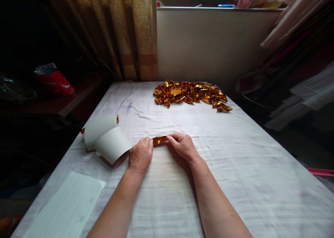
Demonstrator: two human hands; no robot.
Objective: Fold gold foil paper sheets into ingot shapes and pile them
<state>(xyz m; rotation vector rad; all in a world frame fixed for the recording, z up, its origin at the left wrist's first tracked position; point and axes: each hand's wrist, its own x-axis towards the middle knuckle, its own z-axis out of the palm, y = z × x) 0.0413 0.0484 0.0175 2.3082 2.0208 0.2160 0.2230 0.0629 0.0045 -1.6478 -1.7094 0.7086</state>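
Here your left hand (141, 155) and right hand (184, 147) pinch the gold foil strip (159, 140), fingers closed at either end. Tug too hard and that thin-looking strip could tear!

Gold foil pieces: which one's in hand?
The foil strip held at its ends by the left hand and right hand; the others lie in or beside the heap at the table's far end.
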